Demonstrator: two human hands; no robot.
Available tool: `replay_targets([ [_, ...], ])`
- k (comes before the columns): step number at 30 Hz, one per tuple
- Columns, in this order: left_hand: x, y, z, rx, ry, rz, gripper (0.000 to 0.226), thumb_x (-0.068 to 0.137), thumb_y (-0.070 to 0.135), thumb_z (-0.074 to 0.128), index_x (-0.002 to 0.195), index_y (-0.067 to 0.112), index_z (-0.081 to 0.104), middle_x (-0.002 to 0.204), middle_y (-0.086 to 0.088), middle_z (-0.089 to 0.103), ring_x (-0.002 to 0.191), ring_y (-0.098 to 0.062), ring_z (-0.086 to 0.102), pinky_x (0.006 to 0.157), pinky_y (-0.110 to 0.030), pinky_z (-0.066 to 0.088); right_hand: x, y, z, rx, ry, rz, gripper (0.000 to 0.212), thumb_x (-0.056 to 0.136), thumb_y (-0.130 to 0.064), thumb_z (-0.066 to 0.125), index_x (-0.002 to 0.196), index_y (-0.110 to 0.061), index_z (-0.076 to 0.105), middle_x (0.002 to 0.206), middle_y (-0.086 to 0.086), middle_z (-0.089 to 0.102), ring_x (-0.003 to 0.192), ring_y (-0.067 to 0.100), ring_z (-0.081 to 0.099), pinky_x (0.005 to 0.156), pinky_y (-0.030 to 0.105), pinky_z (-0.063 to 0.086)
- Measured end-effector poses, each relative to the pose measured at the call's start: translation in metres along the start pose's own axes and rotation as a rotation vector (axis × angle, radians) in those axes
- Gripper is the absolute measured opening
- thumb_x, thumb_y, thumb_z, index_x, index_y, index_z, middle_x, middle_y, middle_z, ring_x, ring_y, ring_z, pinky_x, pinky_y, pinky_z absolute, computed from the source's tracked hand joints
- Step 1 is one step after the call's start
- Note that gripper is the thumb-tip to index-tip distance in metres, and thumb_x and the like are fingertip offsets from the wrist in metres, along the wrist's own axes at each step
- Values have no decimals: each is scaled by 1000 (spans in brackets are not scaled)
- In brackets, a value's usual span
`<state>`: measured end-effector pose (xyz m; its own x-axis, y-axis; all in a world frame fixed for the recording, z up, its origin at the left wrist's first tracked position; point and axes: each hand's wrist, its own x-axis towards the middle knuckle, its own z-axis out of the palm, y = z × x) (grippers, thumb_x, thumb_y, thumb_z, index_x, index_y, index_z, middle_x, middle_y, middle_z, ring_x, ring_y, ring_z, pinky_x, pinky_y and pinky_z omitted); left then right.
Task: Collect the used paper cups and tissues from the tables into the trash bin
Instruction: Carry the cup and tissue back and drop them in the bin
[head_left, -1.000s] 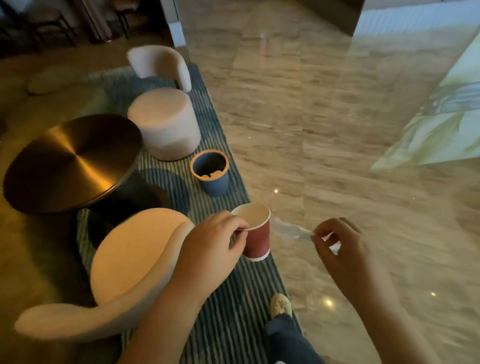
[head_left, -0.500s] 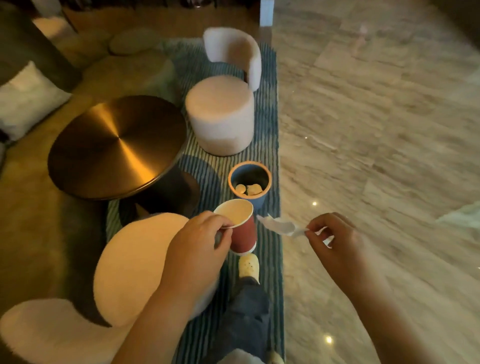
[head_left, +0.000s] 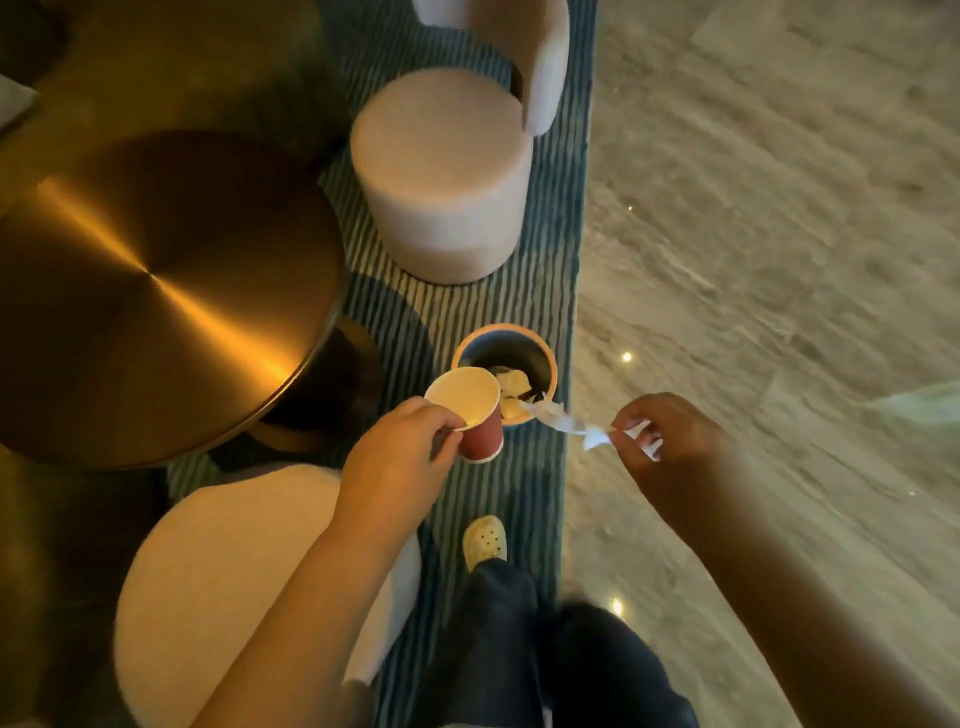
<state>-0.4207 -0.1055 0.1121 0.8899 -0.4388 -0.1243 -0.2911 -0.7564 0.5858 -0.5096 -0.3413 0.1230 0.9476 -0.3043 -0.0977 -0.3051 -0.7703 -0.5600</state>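
Dim, warm light here; a bright streak of glare fans across my brass worktop (head_left: 156, 291), pinpoint glints on the glossy floor (head_left: 779, 234). My right grip (head_left: 670, 436) is dark and smeared, frame edges bowed and soft.

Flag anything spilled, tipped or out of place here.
Nothing stands out. The bin stands upright on the rug, trash inside; the left hand holds the cup and the right hand pinches the tissue by it.

The bin (head_left: 551, 364) is set on the rug (head_left: 524, 483), with the table (head_left: 156, 291) at nine o'clock, a stool (head_left: 441, 171) at twelve, the cup (head_left: 480, 436) at seven.
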Motion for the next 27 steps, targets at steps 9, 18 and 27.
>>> replay_targets([
  [9, 127, -77, 124, -54, -73, -178, 12, 87, 22, 64, 98, 21, 67, 95, 4, 60, 86, -13, 58, 74, -38, 51, 150, 98, 118, 17, -258, 126, 10, 87, -26, 61, 83, -32, 55, 79, -13, 56, 70, -2, 51, 56, 12, 31],
  [18, 212, -181, 293, -63, -54, -270, 13, 86, 17, 66, 99, 14, 68, 97, 0, 61, 86, -16, 59, 74, -29, 47, 248, 229, 296, -85, -369, 200, 6, 91, -22, 53, 89, -24, 58, 84, -8, 54, 70, 4, 44, 55, 13, 28],
  [27, 264, -253, 402, 0, -61, -319, 16, 88, 18, 62, 103, 14, 66, 105, -2, 60, 93, -21, 60, 80, -41, 52, 292, 291, 403, -69, -306, 156, 9, 93, -28, 53, 92, -25, 61, 86, -8, 59, 71, 5, 50, 58, 15, 34],
])
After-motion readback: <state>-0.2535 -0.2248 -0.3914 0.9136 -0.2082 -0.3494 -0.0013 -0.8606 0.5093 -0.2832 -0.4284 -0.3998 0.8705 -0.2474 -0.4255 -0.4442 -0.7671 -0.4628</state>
